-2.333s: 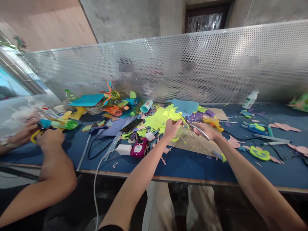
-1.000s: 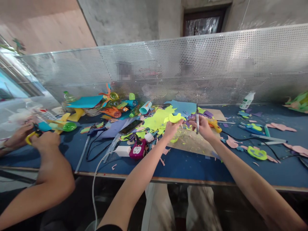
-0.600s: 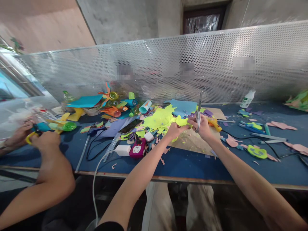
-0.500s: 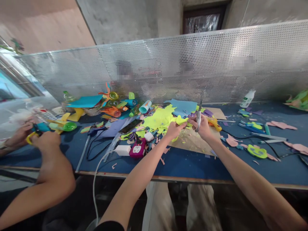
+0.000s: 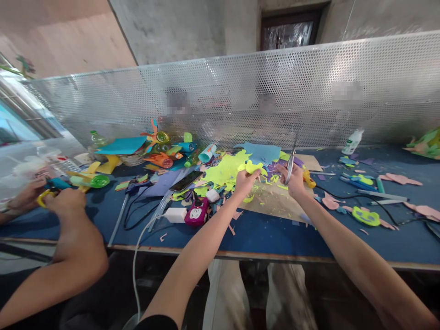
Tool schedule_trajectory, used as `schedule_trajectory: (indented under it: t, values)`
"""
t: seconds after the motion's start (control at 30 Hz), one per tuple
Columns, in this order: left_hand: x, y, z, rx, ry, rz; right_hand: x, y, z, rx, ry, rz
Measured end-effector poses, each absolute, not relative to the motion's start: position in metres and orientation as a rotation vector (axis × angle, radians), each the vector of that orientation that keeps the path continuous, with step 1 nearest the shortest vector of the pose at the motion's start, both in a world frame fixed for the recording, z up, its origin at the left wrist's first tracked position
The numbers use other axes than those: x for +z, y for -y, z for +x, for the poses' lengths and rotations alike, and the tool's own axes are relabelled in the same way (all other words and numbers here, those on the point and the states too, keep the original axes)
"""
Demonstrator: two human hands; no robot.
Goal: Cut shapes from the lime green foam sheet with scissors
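Desk: blue top, strewn with paper or foam offcuts; front edge is nearer than the brown sheet.
Power cube: magenta, left of brown sheet; white charger against its left side, cable running off the front.
Co-worker's hand: far left of brown sheet, at yellow-handled scissors.
Left hand: over brown sheet's left rear part, thumb and fingers pinching the yellow-green piece.
Right hand: over brown sheet's right rear part, fingers closed round the scissors at the handles; tips point away, clear of the piece. Can't tell if the blades are fully together.
Yellow-green sheet: ragged edge, left rear of brown sheet.
Smartphone: further left of brown sheet.
Blue sheet: behind brown sheet.
White bottle: right rear of brown sheet, leaning.
Perforated metal panel: behind everything on the desk.
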State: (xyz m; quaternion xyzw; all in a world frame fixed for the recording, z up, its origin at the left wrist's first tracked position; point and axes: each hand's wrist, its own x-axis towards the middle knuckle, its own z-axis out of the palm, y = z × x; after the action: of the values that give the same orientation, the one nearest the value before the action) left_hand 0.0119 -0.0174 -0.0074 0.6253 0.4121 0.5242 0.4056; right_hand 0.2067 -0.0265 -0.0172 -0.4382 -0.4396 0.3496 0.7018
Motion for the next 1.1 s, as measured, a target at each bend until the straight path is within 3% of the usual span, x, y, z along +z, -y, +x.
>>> schedule_trajectory:
  t: [1.1]
  values:
    - [0.002,0.023,0.012,1.457,-0.969,1.426,-0.014,0.043,0.190,0.733,1.399,-1.102]
